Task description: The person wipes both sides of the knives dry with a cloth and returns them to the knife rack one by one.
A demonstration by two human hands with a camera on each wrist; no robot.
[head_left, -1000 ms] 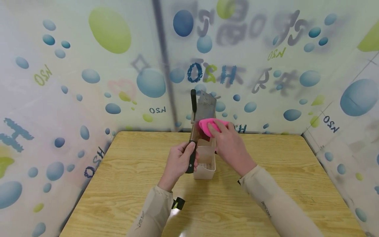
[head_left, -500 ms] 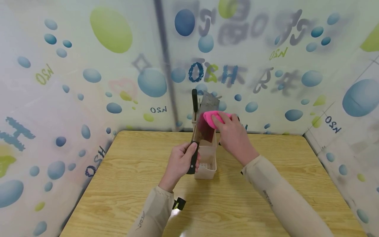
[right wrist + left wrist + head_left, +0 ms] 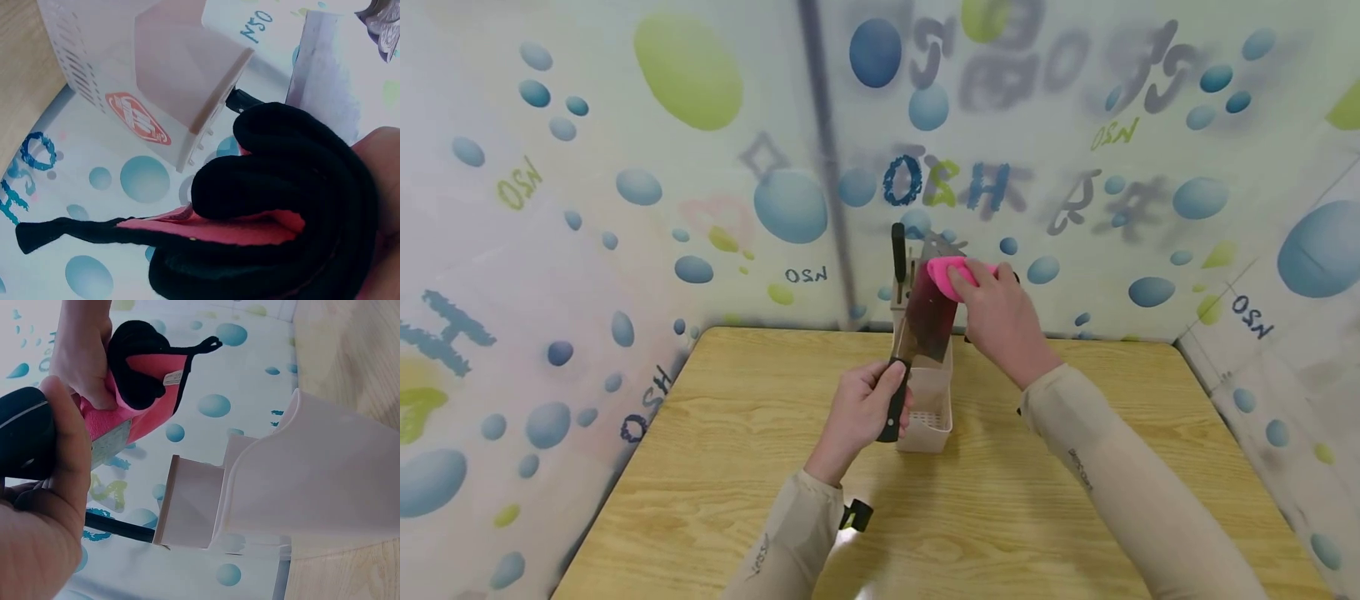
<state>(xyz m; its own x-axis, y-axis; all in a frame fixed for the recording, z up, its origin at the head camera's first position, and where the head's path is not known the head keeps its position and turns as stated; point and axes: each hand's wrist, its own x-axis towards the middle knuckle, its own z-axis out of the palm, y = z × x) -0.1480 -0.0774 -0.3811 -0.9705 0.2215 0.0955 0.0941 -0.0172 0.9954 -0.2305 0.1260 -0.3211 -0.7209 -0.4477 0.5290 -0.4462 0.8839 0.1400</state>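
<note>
My left hand [image 3: 861, 408] grips the black handle of a cleaver [image 3: 931, 321], its broad blade pointing up and away. In my right hand [image 3: 1003, 317] is a folded pink cloth [image 3: 951, 279], pressed on the blade near its far end. The right wrist view shows the cloth's black edging and loop, rolled in thick folds. Behind the blade stands a pale plastic knife holder [image 3: 925, 437], partly hidden by it. Another knife, with a black handle [image 3: 898, 250], stands upright in the holder's back slot. In the left wrist view, the cloth [image 3: 150, 394] wraps over the blade's edge.
The holder [image 3: 312, 469] stands on a wooden table [image 3: 760, 400], near its back edge. Walls printed with blue and green dots rise close behind the table and at both sides. A black strap piece [image 3: 856, 515] shows by the left sleeve.
The right hand has slid the cloth up the blade toward its far end, and slightly right. The blade has turned a little to the right, while the left hand keeps its grip on the handle.
</note>
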